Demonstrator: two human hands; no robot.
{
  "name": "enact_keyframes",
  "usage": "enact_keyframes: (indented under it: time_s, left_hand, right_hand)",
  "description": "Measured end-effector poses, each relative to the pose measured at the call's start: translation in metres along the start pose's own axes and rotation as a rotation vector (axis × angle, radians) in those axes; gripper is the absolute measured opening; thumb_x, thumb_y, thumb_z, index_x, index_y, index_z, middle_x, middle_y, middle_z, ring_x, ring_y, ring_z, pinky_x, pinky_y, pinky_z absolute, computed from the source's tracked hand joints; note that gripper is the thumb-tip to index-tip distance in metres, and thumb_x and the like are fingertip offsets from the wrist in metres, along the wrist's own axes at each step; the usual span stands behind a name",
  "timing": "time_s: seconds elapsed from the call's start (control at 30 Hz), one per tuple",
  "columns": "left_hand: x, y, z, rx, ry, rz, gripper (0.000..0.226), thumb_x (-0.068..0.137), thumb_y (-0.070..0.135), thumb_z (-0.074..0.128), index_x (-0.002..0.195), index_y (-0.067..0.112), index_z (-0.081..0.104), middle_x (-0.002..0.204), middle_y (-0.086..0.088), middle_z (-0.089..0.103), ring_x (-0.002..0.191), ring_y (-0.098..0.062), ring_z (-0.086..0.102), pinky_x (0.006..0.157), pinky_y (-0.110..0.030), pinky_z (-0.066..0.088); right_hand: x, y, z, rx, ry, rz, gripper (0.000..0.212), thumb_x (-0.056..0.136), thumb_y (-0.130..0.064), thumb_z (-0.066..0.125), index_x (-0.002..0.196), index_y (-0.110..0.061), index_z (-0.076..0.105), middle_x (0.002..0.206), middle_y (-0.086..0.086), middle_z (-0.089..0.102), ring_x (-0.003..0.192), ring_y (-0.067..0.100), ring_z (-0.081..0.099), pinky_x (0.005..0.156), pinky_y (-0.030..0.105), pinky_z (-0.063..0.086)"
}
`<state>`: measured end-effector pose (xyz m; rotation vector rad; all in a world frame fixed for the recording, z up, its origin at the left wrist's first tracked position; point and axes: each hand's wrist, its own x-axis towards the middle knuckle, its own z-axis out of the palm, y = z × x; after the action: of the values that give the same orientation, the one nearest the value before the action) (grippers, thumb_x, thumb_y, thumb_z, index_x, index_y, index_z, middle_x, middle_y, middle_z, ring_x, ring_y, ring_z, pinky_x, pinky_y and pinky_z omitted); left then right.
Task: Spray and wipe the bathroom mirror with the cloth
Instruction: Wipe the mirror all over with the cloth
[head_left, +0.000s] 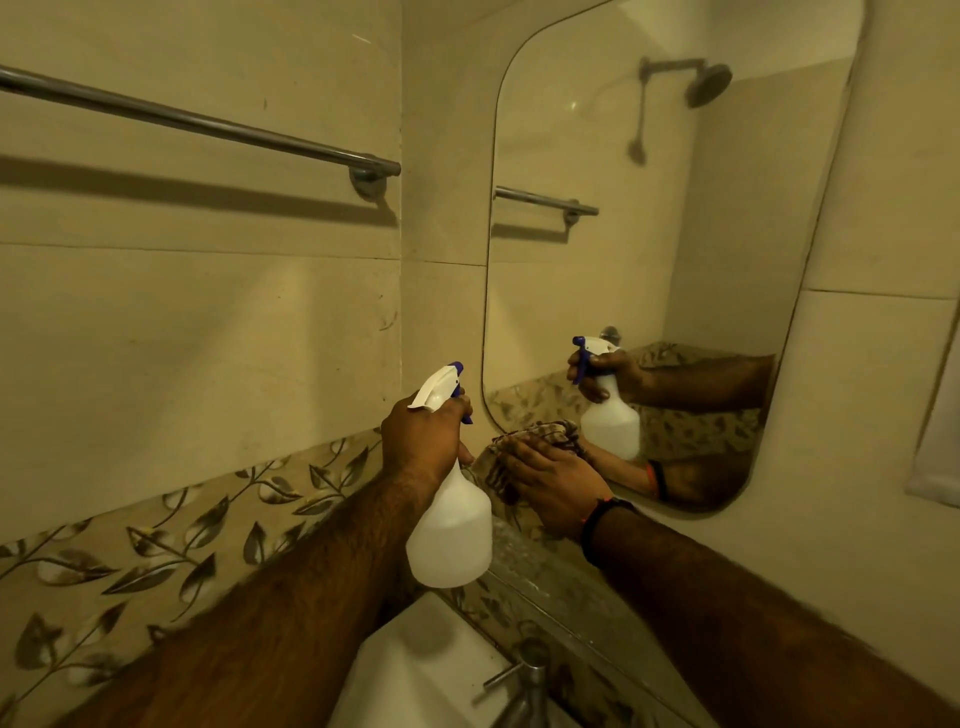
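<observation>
The bathroom mirror (597, 249), tall with rounded corners, hangs on the tiled wall ahead and to the right. My left hand (423, 441) grips the neck of a white spray bottle (451, 530) with a blue trigger, held upright just left of the mirror's lower left corner. My right hand (553, 483) presses a brown patterned cloth (524, 441) flat against the glass at that lower left corner. A dark band circles my right wrist. Both hands, the bottle and the cloth show again as reflections in the mirror.
A steel towel rail (208, 122) runs along the left wall. Below are a white basin (415, 670) and a metal tap (524, 686). A narrow stone ledge (540, 566) runs under the mirror. A white towel edge (940, 415) hangs at the far right.
</observation>
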<state>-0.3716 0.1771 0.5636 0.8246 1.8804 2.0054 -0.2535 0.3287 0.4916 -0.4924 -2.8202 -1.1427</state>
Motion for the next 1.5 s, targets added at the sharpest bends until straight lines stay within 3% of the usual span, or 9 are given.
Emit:
enact_keyframes:
  time_s: [0.2, 0.33, 0.47, 0.63, 0.8, 0.97, 1.1, 1.23, 1.5]
  left_hand:
    - [-0.019, 0.007, 0.009, 0.004, -0.03, 0.0, 0.029, 0.087, 0.024, 0.069, 0.112, 0.01, 0.068, 0.075, -0.018, 0.072, 0.041, -0.022, 0.06, 0.063, -0.033, 0.057]
    - [-0.03, 0.01, 0.019, 0.011, -0.047, 0.004, 0.033, 0.087, 0.027, 0.068, 0.116, 0.012, 0.068, 0.06, -0.013, 0.067, 0.035, -0.018, 0.057, 0.066, -0.035, 0.059]
    - [-0.042, 0.013, 0.029, -0.006, -0.073, 0.01, 0.039, 0.085, 0.027, 0.069, 0.12, 0.011, 0.067, 0.07, -0.017, 0.07, 0.036, -0.017, 0.058, 0.067, -0.038, 0.061]
    - [-0.061, 0.019, 0.037, 0.0, -0.096, 0.031, 0.044, 0.088, 0.028, 0.068, 0.128, 0.011, 0.063, 0.079, -0.019, 0.072, 0.037, -0.014, 0.058, 0.055, -0.026, 0.048]
    - [-0.079, 0.026, 0.045, 0.018, -0.123, 0.038, 0.051, 0.087, 0.03, 0.069, 0.132, 0.008, 0.058, 0.087, -0.021, 0.074, 0.047, -0.018, 0.062, 0.057, -0.026, 0.047]
    - [-0.091, 0.028, 0.05, -0.011, -0.137, 0.057, 0.053, 0.087, 0.028, 0.07, 0.135, 0.009, 0.057, 0.098, -0.021, 0.073, 0.045, -0.019, 0.061, 0.058, -0.028, 0.052]
    - [-0.101, 0.032, 0.05, -0.002, -0.14, 0.068, 0.052, 0.089, 0.027, 0.07, 0.136, 0.011, 0.057, 0.104, -0.023, 0.072, 0.044, -0.017, 0.06, 0.041, -0.016, 0.046]
    - [-0.105, 0.035, 0.049, -0.016, -0.152, 0.078, 0.047, 0.089, 0.028, 0.069, 0.133, 0.01, 0.06, 0.105, -0.022, 0.073, 0.043, -0.015, 0.06, 0.036, -0.012, 0.043]
    - [-0.114, 0.036, 0.045, 0.009, -0.148, 0.067, 0.047, 0.089, 0.031, 0.07, 0.131, 0.012, 0.062, 0.102, -0.023, 0.074, 0.043, -0.015, 0.061, 0.041, -0.015, 0.045]
  right_hand:
    - [-0.036, 0.006, -0.006, 0.019, 0.031, -0.02, 0.059, 0.097, -0.044, 0.042, 0.146, -0.013, 0.034, 0.159, 0.008, 0.018, 0.148, 0.026, 0.006, 0.115, 0.04, -0.007]
    - [-0.061, 0.01, -0.008, 0.001, 0.009, -0.036, 0.05, 0.099, -0.028, 0.036, 0.147, -0.014, 0.033, 0.161, 0.006, 0.011, 0.148, 0.025, -0.001, 0.114, 0.039, -0.012]
    - [-0.086, 0.015, -0.005, -0.018, 0.014, -0.002, 0.049, 0.098, -0.024, 0.039, 0.146, -0.017, 0.035, 0.16, 0.005, 0.013, 0.148, 0.024, 0.001, 0.113, 0.039, -0.012]
    - [-0.116, 0.02, -0.007, -0.019, 0.027, 0.009, 0.043, 0.082, -0.026, 0.049, 0.122, -0.023, 0.066, 0.143, 0.0, 0.05, 0.136, 0.023, 0.04, 0.112, 0.042, 0.023]
    - [-0.144, 0.025, -0.01, -0.07, 0.055, 0.023, 0.045, 0.084, -0.025, 0.041, 0.124, -0.022, 0.064, 0.147, 0.001, 0.045, 0.14, 0.024, 0.035, 0.113, 0.042, 0.021]
    - [-0.166, 0.028, -0.015, -0.099, 0.067, 0.027, 0.042, 0.081, -0.027, 0.058, 0.122, -0.024, 0.065, 0.145, 0.0, 0.048, 0.138, 0.022, 0.038, 0.113, 0.041, 0.017]
    - [-0.185, 0.03, -0.018, -0.099, 0.088, 0.057, 0.047, 0.084, -0.024, 0.053, 0.13, -0.022, 0.059, 0.15, 0.001, 0.04, 0.141, 0.023, 0.032, 0.113, 0.042, 0.011]
    - [-0.199, 0.03, -0.022, -0.097, 0.079, 0.088, 0.056, 0.075, -0.026, 0.073, 0.13, -0.022, 0.059, 0.146, 0.001, 0.046, 0.137, 0.022, 0.039, 0.113, 0.04, 0.021]
    - [-0.217, 0.034, -0.025, -0.098, 0.111, 0.071, 0.047, 0.072, -0.022, 0.074, 0.118, -0.019, 0.068, 0.139, 0.003, 0.054, 0.131, 0.024, 0.048, 0.11, 0.04, 0.025]
